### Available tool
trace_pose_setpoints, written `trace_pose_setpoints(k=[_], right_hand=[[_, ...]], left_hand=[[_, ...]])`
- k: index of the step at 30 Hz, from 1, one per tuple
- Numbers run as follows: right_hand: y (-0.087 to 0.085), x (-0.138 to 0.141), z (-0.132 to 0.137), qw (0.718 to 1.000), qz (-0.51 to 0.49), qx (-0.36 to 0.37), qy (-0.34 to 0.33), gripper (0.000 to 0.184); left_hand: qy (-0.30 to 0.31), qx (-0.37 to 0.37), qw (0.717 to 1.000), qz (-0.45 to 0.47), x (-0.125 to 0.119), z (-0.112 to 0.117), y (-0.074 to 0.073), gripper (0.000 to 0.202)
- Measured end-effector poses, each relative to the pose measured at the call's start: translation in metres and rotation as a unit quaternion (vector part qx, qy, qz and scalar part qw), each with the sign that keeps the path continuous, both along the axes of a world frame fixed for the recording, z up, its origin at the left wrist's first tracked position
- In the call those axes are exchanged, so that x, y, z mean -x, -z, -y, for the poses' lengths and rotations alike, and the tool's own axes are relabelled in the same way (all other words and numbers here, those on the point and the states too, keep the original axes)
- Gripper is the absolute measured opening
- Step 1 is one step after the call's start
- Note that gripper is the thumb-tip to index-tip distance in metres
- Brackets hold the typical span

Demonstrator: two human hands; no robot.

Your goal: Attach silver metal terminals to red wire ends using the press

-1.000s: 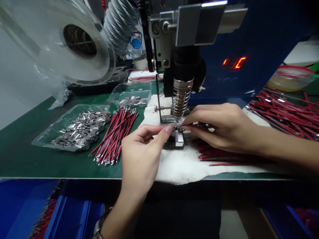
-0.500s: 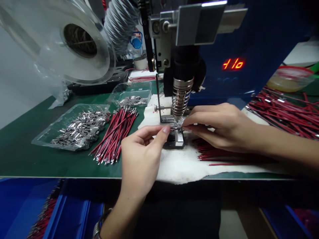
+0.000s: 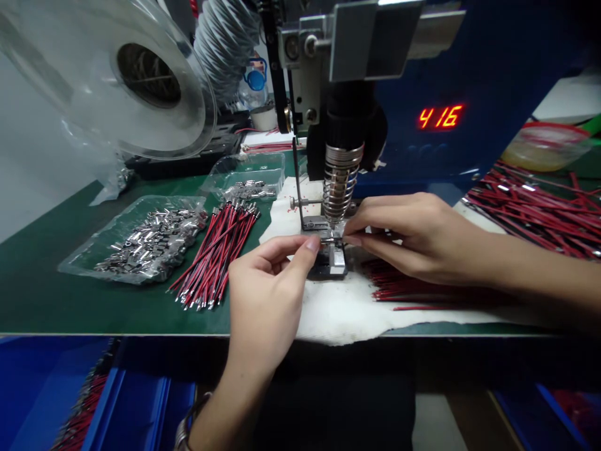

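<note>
My left hand (image 3: 270, 288) pinches a small shiny metal connector (image 3: 328, 240) between thumb and forefinger, at a small metal block (image 3: 337, 260) beneath the soldering machine's spring-wrapped tip (image 3: 344, 181). From the other side, my right hand (image 3: 404, 235) is closed in a pinch at the connector's right end, on what looks like a thin wire. My fingers hide most of that wire. Under my right hand lies a bundle of red and black wires (image 3: 399, 291) on a white cloth (image 3: 335, 319).
To the left are a clear tray (image 3: 84, 266) of loose metal connectors and a pile of wires with connectors (image 3: 218, 257). A second clear tray (image 3: 277, 166) stands behind. More wires (image 3: 539, 213) lie at right. The blue machine's red display (image 3: 440, 117) reads 416. A large clear reel (image 3: 197, 119) hangs upper left.
Both hands keep almost the same place and grip. The display, partly lit before, now reads 416. The view has shifted very slightly.
</note>
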State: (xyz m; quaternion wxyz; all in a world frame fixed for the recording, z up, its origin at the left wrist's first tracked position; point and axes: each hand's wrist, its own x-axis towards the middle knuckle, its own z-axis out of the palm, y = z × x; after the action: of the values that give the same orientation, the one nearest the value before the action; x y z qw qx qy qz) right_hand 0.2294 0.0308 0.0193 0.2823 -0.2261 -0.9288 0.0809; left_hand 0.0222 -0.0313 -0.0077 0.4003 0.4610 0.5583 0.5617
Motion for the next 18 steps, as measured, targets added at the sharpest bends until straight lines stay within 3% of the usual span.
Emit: trace_pose_setpoints(k=[18], right_hand=[[0.0021,0.0001,-0.0002,1.000,-0.012,0.011,0.000,0.014]], left_hand=[[-0.002,-0.003,1.000,-0.005,-0.0013,0.0005,-0.0010,0.015]])
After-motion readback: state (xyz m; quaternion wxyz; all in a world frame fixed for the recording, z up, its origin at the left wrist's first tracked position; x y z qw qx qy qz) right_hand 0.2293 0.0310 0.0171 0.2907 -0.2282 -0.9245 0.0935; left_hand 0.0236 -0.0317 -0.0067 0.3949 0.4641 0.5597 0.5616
